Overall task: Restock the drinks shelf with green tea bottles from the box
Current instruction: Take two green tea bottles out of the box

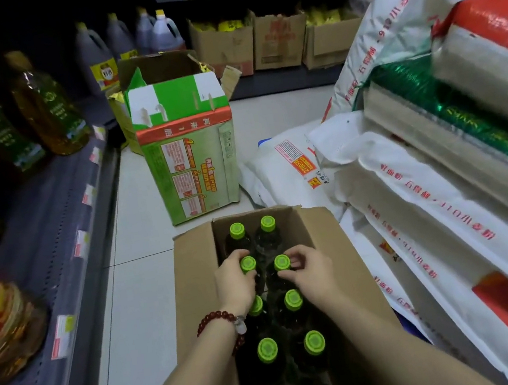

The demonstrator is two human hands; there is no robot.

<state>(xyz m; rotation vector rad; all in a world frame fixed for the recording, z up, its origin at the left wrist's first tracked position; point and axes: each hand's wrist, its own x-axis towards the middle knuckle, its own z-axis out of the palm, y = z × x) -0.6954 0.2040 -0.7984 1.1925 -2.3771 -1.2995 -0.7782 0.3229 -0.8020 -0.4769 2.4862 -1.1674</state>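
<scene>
Reaching down into an open cardboard box [194, 287] on the floor, both forearms come in from the near edge, the left wrist ringed by a red bead bracelet [214, 318]. Green-capped tea bottles stand upright in the box in two columns. The left hand [235, 285] curls its fingers around the neck of the left bottle [248, 264] in the second row from the far end, just under the cap. The right hand [312, 271] pinches the neck of the right bottle [282, 262] beside it in the same way. Both bottles sit inside the box among the others.

Beyond the box stands a green printed carton [196, 168] with its flaps up. Left of it, a grey shelf [61, 214] with price tags carries large bottles of oil. On the right, white sacks [412, 201] with red lettering are stacked. Farther off, brown cartons and dark jugs [125, 46] line the back shelving.
</scene>
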